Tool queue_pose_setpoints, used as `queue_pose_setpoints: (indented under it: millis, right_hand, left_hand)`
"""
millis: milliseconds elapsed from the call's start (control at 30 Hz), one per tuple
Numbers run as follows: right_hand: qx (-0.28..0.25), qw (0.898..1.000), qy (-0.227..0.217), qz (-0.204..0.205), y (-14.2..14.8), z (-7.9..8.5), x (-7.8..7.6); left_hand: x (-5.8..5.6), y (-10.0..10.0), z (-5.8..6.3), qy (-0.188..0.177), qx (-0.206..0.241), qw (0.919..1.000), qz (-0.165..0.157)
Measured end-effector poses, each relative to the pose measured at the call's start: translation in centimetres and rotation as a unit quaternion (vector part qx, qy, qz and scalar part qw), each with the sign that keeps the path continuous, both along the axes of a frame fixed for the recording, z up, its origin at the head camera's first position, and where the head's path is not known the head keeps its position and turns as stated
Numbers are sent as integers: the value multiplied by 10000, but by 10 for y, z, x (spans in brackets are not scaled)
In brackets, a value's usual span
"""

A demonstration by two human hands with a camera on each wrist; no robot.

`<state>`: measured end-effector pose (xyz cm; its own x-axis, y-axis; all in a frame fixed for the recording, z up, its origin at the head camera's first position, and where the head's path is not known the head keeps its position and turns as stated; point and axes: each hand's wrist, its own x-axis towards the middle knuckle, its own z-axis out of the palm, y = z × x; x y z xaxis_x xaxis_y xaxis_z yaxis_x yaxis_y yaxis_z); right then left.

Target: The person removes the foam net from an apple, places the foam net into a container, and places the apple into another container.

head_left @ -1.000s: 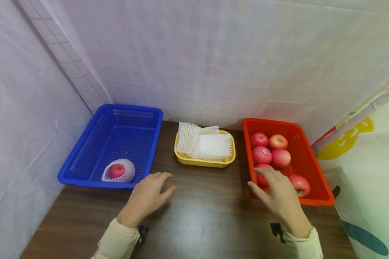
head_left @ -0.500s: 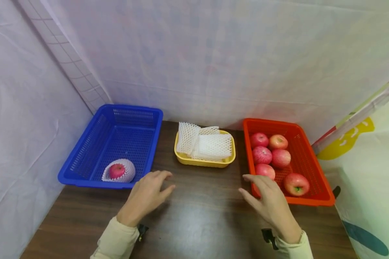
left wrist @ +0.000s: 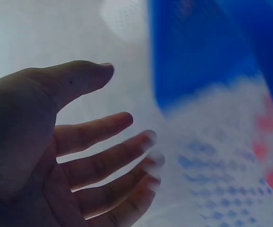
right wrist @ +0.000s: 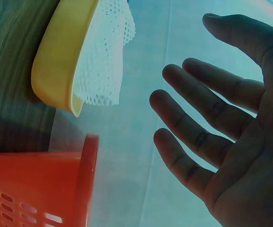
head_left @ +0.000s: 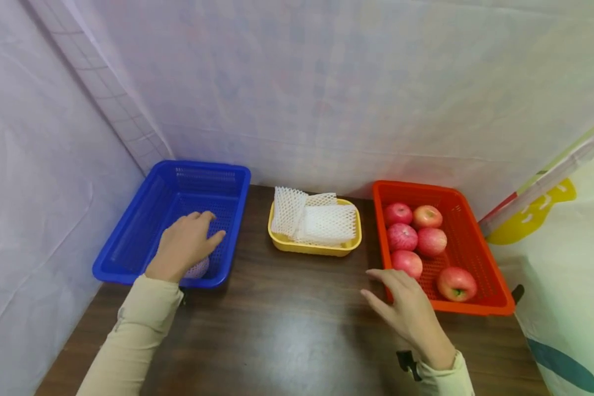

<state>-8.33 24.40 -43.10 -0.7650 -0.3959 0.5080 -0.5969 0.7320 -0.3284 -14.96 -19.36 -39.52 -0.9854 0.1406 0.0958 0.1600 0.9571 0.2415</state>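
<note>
My left hand [head_left: 185,245] is over the near part of the blue basket [head_left: 235,220], fingers extended and nothing in its grasp. Below it, mostly hidden, lies an apple in a white foam net [head_left: 198,269]; only part of the net shows. In the left wrist view the fingers of the left hand [left wrist: 103,156] are spread. Beside the near left corner of the red basket [head_left: 480,247], my right hand [head_left: 411,313] hovers with relaxed, parted fingers and holds nothing. Several bare red apples [head_left: 432,242] lie in that basket, one larger apple [head_left: 456,284] apart at the front.
Between the two baskets stands a yellow tray [head_left: 317,248] with white foam nets [head_left: 329,223] stacked in it. All stand on a dark wooden table [head_left: 287,308]. White cloth [head_left: 326,99] hangs behind and at both sides.
My left hand has moved left and forward from beside the blue basket to over it, covering most of the netted apple. My right hand has drifted left, off the red basket's apples.
</note>
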Motion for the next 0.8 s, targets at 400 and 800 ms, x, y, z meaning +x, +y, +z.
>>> queue_pose_setpoints:
  millis: [400, 800]
  right_hand:
    - [41, 9995, -312, 41, -4, -7, 2]
    - [-172, 9983, -514, 188, -6, -12, 4]
  left_hand:
    - [-21, -43, -6, -2098, -69, 9767, 449]
    - [-8, -47, -23, -2814, 54, 9585, 460]
